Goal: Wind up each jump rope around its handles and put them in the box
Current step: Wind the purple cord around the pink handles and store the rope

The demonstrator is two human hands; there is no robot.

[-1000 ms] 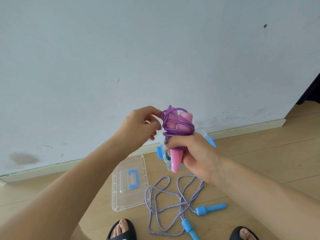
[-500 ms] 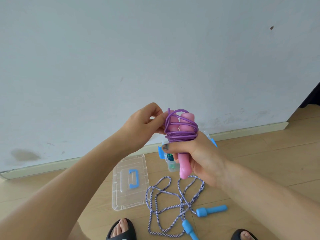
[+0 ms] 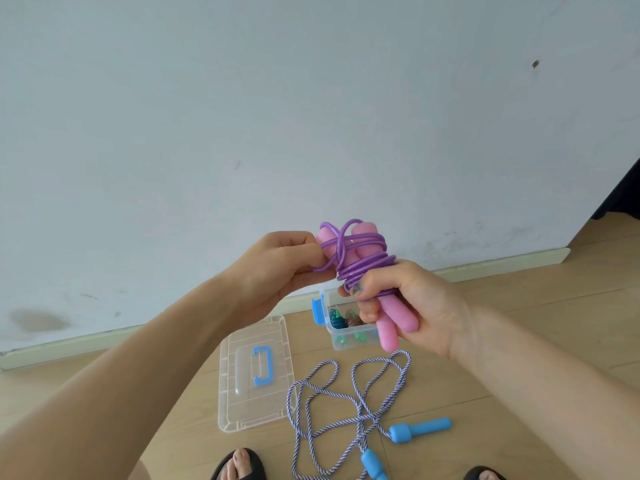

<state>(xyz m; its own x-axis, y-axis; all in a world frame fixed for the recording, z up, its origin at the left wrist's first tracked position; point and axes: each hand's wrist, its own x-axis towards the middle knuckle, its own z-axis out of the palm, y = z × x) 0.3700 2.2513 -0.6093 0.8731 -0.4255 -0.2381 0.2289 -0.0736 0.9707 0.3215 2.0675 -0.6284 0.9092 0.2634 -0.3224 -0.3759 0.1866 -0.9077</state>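
- Right hand (image 3: 412, 306) grips the two pink handles (image 3: 388, 323) of the purple jump rope (image 3: 360, 261), fingers curled round both handles held side by side, tilted, upper ends toward the wall.
- Purple cord is wound in several turns round the upper half of the handles, just above the right hand's fingers, with crossed loops at the top ends.
- Left hand (image 3: 280, 268), just left of the bundle, pinches a loop of the purple cord between thumb and curled fingers, touching the left handle.
- Clear box (image 3: 337, 336) with a blue latch sits on the wooden floor (image 3: 519, 341) below and behind the right hand, against the baseboard; it holds green and brownish items, too small to identify.
- Clear lid (image 3: 254, 407) with a blue handle lies flat on the floor below the left hand, apart from the box.
- Blue-and-white braided jump rope (image 3: 360, 407) lies loose and unwound on the floor below the right hand, right of the lid; its two blue handles (image 3: 419, 428) rest at the rope's lower right.
- Two feet in black sandals (image 3: 239, 465) show at the bottom edge.
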